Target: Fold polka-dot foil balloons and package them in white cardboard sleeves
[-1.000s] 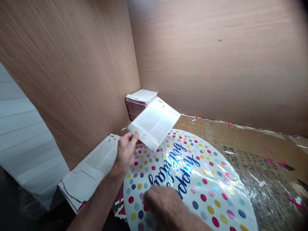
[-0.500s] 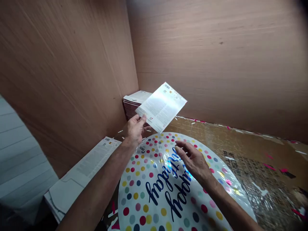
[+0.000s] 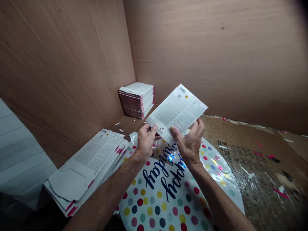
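A flat white printed cardboard packet [image 3: 178, 110], with fine text and a barcode, is held tilted in front of me. My left hand [image 3: 146, 139] pinches its lower left corner, thumb on top and fingers underneath. On the lower right edge, my right hand [image 3: 190, 141] grips it with the thumb across the face. Beneath both hands lies a round, shiny polka-dot sheet [image 3: 154, 205] with "Happy Birthday" lettering, which looks like a foil balloon. My forearms cover parts of it.
A neat stack of similar packets [image 3: 137, 101] stands in the corner between two wooden panels [image 3: 211, 57]. At left lies a looser pile of larger-looking flat cardboard pieces [image 3: 86, 163]. Taped brown cardboard [image 3: 255, 166] with pink and white scraps covers the right side.
My right hand has moved up from over the polka-dot sheet and taken hold of the packet too. The packet has shifted right, showing more of the corner stack.
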The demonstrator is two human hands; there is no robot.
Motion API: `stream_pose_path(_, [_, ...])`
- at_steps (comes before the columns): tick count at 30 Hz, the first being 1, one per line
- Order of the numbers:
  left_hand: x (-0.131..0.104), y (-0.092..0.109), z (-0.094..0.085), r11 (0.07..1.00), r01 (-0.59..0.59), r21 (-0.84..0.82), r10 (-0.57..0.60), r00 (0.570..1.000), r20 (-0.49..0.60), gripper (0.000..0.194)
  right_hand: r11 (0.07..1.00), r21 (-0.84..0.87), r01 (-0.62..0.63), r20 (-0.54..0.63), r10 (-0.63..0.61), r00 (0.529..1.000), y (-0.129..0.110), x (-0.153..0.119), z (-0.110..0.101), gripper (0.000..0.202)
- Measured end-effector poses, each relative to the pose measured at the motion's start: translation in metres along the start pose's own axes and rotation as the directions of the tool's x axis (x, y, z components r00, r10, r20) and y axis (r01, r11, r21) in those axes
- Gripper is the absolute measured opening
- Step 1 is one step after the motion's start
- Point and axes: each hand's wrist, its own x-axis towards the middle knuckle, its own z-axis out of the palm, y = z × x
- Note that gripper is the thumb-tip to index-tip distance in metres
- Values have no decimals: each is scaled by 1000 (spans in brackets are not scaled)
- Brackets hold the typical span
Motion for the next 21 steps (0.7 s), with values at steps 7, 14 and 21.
stream_pose_path(7, [-33,-27,7,991,80,-112,-83,996,-18,44,945,-150,292,169,-267,949,0,-21,-29,52])
stream_pose_path(14, [-44,-28,5,982,139,-125,-128,988,90,50,967,62,247,561,-238,793,-11,-15,-19,24])
stream_pose_path(21, [3,9,-13,1000,-10,8,11,998,-55,34,954,290,80,599,-246,762,-10,-33,-52,24])
